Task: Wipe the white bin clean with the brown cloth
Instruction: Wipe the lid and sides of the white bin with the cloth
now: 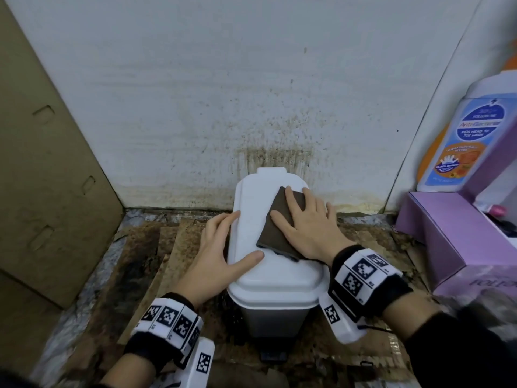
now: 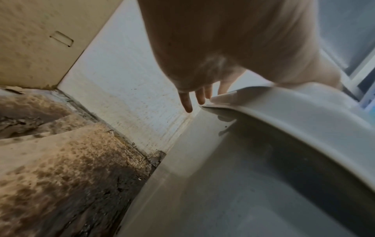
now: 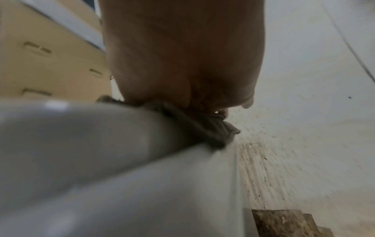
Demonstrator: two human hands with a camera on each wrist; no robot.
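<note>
The white bin (image 1: 251,197) stands on the floor against a stained wall, its lid closed. A folded brown cloth (image 1: 275,231) lies on the right half of the lid. My right hand (image 1: 303,222) presses flat on the cloth with spread, straight fingers. My left hand (image 1: 223,239) rests on the lid's left edge, thumb on top and fingers reaching along the side. The left wrist view shows the left hand (image 2: 202,89) with straight fingers beside the bin's lid rim (image 2: 304,112). In the right wrist view the right hand (image 3: 182,64) lies on the cloth (image 3: 202,128), which is bunched at the lid's edge.
A cardboard panel (image 1: 47,177) leans at the left. A purple box (image 1: 447,236) and a wash bottle (image 1: 461,135) stand at the right. Dirty cardboard (image 1: 156,261) covers the floor. The wall (image 1: 274,152) behind the bin is speckled brown. The bin's pedal (image 1: 272,357) points toward me.
</note>
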